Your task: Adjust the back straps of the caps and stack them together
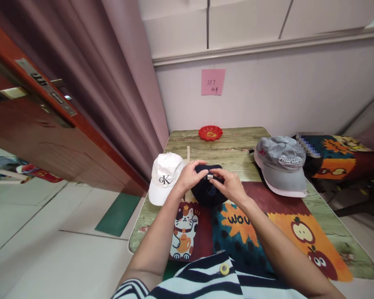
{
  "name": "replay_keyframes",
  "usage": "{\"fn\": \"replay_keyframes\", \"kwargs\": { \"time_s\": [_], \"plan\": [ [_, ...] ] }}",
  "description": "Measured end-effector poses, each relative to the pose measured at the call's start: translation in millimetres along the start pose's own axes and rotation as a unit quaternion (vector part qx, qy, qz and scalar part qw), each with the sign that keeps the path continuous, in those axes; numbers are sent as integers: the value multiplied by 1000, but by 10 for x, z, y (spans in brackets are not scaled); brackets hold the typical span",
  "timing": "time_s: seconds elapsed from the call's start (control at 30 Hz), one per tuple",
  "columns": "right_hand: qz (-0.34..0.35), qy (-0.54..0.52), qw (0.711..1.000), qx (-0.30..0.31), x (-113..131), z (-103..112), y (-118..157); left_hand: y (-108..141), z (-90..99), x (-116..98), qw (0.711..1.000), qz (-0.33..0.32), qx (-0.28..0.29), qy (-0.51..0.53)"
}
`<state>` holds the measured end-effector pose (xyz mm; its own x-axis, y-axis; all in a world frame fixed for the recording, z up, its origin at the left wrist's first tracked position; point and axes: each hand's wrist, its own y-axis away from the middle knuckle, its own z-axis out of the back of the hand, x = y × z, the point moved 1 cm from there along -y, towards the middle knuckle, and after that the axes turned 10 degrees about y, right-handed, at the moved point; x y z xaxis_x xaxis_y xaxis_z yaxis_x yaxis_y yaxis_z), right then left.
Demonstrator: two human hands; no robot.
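Note:
A dark cap (209, 195) is between my two hands near the middle of the table, with a small silvery buckle (210, 177) on its strap. My left hand (191, 176) grips the cap's strap from the left, thumb and fingers closed on it. From the right, my right hand (230, 182) pinches the strap beside the buckle. A white cap with dark letters (166, 176) lies just left of my left hand. Farther right rests a grey cap with white lettering (282, 162).
A red scalloped dish (210, 133) stands at the table's back edge. Under the caps lies a colourful printed mat (289, 220) on the wood-patterned table (233, 143). A pink note (212, 82) is on the wall. An open door (50, 124) and curtain (134, 83) are at the left.

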<state>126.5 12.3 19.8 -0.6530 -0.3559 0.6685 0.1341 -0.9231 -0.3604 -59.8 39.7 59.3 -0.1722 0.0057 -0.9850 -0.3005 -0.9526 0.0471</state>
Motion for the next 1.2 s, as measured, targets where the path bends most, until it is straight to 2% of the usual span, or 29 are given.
{"fn": "replay_keyframes", "kwargs": {
  "time_s": [0.1,0.13,0.2,0.3,0.47,0.6,0.67,0.87,1.03,1.2],
  "plan": [
    [-22,-68,997,14,-31,-26,16,-85,38,-54,982,49,172,-54],
    [-29,-90,995,21,-50,-31,21,-114,46,-46,974,67,206,-63],
    [-47,-132,989,39,-99,-21,33,-165,57,-14,966,95,232,-65],
    [-73,-171,979,78,-177,60,50,-202,72,28,967,116,224,-22],
    [-80,-158,968,179,-228,226,81,-190,173,63,974,140,165,65],
    [-125,-187,945,238,-226,214,91,-164,241,91,975,150,139,87],
    [-133,-206,943,227,-218,193,77,-144,243,86,974,157,138,86],
    [-124,-238,954,137,-187,221,37,-98,197,37,967,175,156,97],
    [-103,-223,962,121,-231,198,66,-99,158,17,967,168,171,87],
    [-110,-252,955,110,-248,157,74,-83,120,-16,968,154,174,92]
  ]
}}
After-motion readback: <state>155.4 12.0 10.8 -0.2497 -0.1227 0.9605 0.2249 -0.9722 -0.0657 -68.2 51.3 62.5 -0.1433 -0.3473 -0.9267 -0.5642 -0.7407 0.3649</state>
